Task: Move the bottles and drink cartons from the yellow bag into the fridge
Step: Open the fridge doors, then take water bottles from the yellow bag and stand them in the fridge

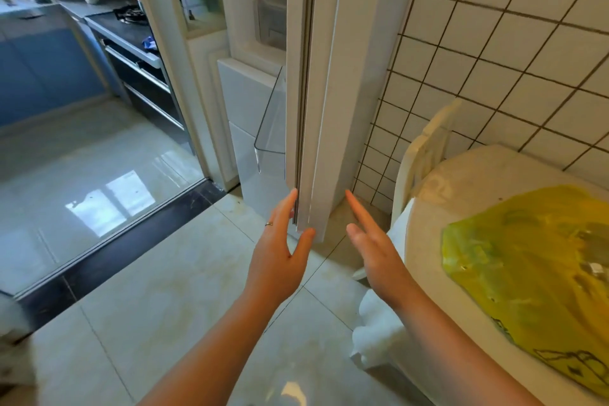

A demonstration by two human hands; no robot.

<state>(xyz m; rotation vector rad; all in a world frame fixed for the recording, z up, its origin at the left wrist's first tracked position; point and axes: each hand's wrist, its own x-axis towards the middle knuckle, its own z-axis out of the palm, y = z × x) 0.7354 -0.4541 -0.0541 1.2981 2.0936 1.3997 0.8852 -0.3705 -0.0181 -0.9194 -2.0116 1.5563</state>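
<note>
The white fridge door [324, 82] stands open, edge-on to me, with a clear door shelf [272, 122] on its inner side. My left hand [280, 241] is at the door's lower edge, fingers spread and touching it, thumb under the corner. My right hand [369, 241] hovers open just right of the door, holding nothing. The yellow bag [534, 267] lies flat on the white round table [425, 273] at right; shiny items show faintly through the plastic. The fridge body with white drawer fronts [244, 109] is behind the door.
A white chair [425, 155] stands between table and tiled wall [494, 59]. A doorway at left opens onto a kitchen with blue cabinets [43, 76] and a gas hob [130, 15]. Glossy tile floor [158, 290] lies below my arms.
</note>
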